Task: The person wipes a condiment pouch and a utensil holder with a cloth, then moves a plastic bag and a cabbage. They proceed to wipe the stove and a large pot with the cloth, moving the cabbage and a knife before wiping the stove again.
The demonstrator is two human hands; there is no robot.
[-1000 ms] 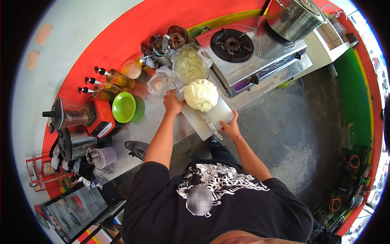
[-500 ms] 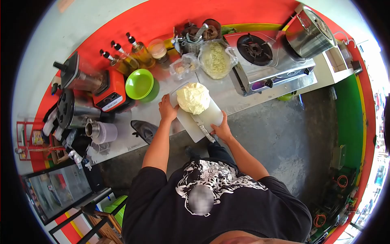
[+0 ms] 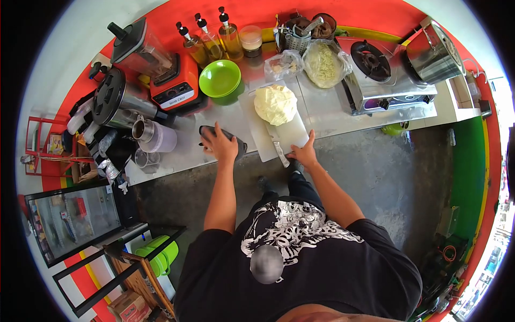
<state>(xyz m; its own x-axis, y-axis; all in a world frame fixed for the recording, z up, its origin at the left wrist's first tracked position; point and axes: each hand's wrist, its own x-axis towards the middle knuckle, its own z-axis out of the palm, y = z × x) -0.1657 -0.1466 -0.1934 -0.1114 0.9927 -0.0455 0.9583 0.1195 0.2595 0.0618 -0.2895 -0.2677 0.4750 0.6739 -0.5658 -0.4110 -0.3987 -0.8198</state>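
I see the left hand (image 3: 221, 147) splayed left of the board (image 3: 295, 130) and cannot tell whether the right hand (image 3: 304, 154) clamps its corner, so a tilt could roll the cabbage (image 3: 275, 104) on it off.

I monitor: red wall (image 3: 359, 17) | green wall (image 3: 468, 161), right | grey concrete floor (image 3: 386, 177) | metal-topped counter (image 3: 327, 104) | glass-door fridge (image 3: 80, 220), left | bright daylight (image 3: 494, 214), far right

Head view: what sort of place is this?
Likely a kitchen, perhaps a small food stall's: silver metal stove, red-based blender with clear jar, round pale-yellow cabbage on a white rectangular cutting board.
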